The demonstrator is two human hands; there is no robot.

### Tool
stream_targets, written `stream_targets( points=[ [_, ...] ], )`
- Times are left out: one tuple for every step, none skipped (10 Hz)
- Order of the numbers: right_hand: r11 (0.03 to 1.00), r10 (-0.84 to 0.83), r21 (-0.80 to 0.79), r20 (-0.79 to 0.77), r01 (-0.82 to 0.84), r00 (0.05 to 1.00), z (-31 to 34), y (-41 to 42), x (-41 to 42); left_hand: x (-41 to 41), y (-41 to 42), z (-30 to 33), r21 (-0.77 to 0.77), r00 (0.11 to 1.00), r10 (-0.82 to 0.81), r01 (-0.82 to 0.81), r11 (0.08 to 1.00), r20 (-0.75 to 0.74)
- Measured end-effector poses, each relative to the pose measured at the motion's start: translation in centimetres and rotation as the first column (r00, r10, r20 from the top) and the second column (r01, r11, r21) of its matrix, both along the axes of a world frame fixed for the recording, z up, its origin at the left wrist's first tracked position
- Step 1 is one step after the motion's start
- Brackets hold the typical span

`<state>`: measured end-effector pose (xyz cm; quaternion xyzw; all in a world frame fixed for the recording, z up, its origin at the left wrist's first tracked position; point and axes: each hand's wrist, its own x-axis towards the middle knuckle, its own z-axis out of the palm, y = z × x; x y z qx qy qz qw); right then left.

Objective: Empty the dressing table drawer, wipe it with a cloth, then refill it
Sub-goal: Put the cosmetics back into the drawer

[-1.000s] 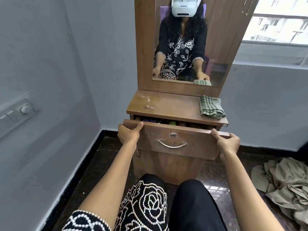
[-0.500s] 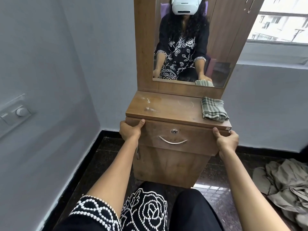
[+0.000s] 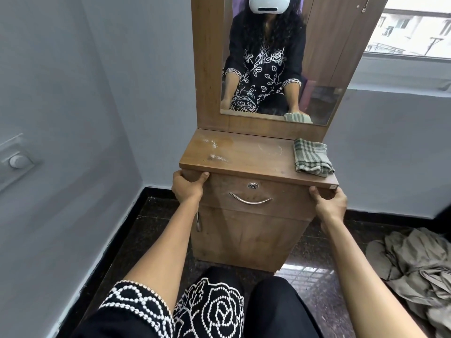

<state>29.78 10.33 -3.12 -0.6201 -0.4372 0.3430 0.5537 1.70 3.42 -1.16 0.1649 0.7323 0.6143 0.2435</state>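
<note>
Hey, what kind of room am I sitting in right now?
Probably a bedroom or dressing corner at home: a wooden dressing table with a tall mirror above its drawer, a folded checked cloth on top, and crumpled clothing on the floor.

A home bedroom corner: a wooden dressing table [image 3: 258,162] with a tall mirror [image 3: 280,57] stands against a plain grey wall [image 3: 73,93], a window [image 3: 415,28] at far right. Crumpled clothes [image 3: 415,264] lie on the dark polished floor [image 3: 156,228], near right.

Crumpled garment [image 3: 419,267] on dark floor [image 3: 151,230]
</note>
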Motion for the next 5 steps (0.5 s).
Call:
stream_targets(
  points=[
    [0.999,0.040,0.011,-0.015,-0.040,0.999,0.0,-0.1,0.1,-0.3,0.4,-0.2,0.000,1.000,-0.015,0.015,1.000,0.000],
    [0.995,0.094,0.028,-0.083,-0.092,0.992,-0.1,0.1,0.4,-0.7,0.4,-0.6,0.001,0.999,-0.052,0.052,0.999,0.005],
    [0.987,0.162,-0.002,-0.120,-0.163,0.980,0.5,-0.2,0.9,-1.2,-0.3,-0.3,-0.013,0.987,-0.160,0.160,0.987,0.012],
    [0.974,0.190,-0.109,-0.067,-0.196,0.980,2.2,-0.7,1.0,-2.0,-0.9,0.2,-0.087,0.955,-0.298,0.297,0.951,0.008],
    [0.965,0.129,-0.228,-0.005,-0.127,0.992,6.2,-1.8,0.2,-2.8,-0.5,2.2,-0.214,0.944,-0.330,0.325,0.921,0.013]
  ],
)
